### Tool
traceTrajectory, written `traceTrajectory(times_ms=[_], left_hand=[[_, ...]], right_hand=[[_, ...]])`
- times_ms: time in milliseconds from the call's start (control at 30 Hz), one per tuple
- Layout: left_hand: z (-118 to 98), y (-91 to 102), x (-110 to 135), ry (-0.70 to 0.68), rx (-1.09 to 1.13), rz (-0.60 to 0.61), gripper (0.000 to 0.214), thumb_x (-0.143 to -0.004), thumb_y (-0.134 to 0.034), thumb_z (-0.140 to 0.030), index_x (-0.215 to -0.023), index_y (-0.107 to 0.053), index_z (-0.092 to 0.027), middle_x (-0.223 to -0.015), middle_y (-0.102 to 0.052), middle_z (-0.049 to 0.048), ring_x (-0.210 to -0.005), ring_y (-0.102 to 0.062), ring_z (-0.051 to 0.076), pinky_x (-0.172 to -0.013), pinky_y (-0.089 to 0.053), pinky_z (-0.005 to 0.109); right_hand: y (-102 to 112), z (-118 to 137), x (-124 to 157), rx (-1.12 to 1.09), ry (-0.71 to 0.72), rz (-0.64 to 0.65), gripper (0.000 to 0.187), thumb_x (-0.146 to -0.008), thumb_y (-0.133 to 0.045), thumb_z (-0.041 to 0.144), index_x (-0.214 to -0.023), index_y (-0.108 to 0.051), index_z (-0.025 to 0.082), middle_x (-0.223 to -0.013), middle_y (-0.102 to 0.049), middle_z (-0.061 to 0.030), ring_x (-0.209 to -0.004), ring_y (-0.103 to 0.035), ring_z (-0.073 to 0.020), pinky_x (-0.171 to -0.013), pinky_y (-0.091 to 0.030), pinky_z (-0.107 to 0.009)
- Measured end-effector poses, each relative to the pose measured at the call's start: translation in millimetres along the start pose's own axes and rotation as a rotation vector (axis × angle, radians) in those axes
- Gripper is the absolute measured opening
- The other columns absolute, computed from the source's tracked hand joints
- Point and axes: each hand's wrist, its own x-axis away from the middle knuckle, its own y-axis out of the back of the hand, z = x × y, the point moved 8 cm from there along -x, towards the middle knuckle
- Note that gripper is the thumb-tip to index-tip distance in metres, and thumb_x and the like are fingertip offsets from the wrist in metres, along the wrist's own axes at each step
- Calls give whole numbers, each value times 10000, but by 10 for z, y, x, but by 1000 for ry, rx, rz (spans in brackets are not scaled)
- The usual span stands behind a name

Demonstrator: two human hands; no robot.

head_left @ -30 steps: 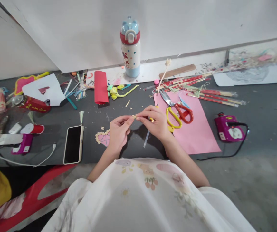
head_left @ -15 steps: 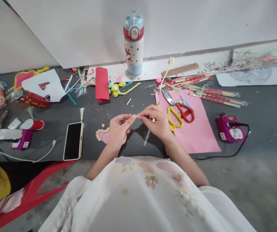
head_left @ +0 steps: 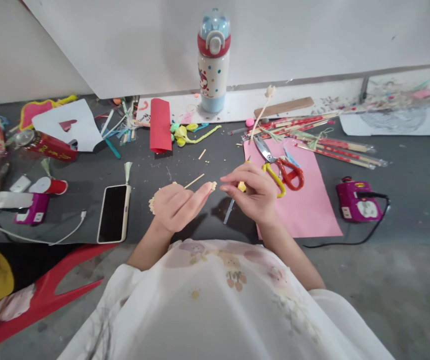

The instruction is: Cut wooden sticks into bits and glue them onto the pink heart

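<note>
A white wall (head_left: 305,35) fills the far side of the room, and the dark grey counter (head_left: 417,195) runs across in front of it from left to right, dusted with small scraps near the middle. A grey floor (head_left: 406,295) shows at the near right; a red frame (head_left: 44,300) stands at the near left. A white strip (head_left: 233,112) lies along the counter's far edge, bearing an upright bottle (head_left: 215,75). Pink paper (head_left: 308,210) lies flat right of centre, under the scissors (head_left: 281,167); a white sheet (head_left: 87,122) with a cut-out lies far left, partly behind a toppled red can (head_left: 52,146).

Near the middle, the left hand (head_left: 177,206) pinches a tiny pale piece (head_left: 213,186) at its fingertips, above the counter. The right hand (head_left: 258,192) is released, thumb and forefinger parted just beside that piece. A phone (head_left: 113,214) lies to the left, a purple box (head_left: 344,192) to the right. Beyond the left hand shows a thin stick (head_left: 194,181); whether it is gripped, I cannot tell.
</note>
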Motion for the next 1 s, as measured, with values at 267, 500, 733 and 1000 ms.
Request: traceTrajectory(times_ms=[267, 500, 733, 1000], left_hand=[[-242, 93, 143, -365, -69, -25, 362, -711, -744, -174, -1035, -702, -331, -536, -503, -45, -440, -409, 67, -436, -281, 252], [-398, 138, 169, -534, -235, -114, 345, -630, -788, -152, -932, -749, -314, -556, -615, -21, -413, -434, 89, -416, -333, 259], [-37, 112, -9, 78, 19, -116, 177, -553, -837, -224, -699, -762, -289, -426, -538, -40, -392, -409, 74, -421, -339, 230], [260, -339, 111, 869, 906, -218, 154, -629, -814, -339, -687, -741, -217, -481, -525, -41, -375, -305, 13, -369, -229, 175]], right_hand=[[12, 206, -68, 17, 90, 22, 118, -800, -698, 203, -901, -705, 264, -780, -651, -4, -651, -592, -111, -524, -477, -259], [-20, 252, -79, -19, 132, 39, 223, -795, -693, 155, -973, -707, 287, -788, -643, -1, -679, -598, -114, -556, -500, -257], [-45, 177, -88, 23, 63, 66, 223, -814, -685, 224, -1024, -707, 297, -801, -647, -4, -657, -586, -115, -570, -507, -268], [-26, 98, -156, 76, -19, 36, 132, -824, -670, 235, -938, -715, 283, -806, -650, -8, -692, -585, -132, -601, -508, -290]])
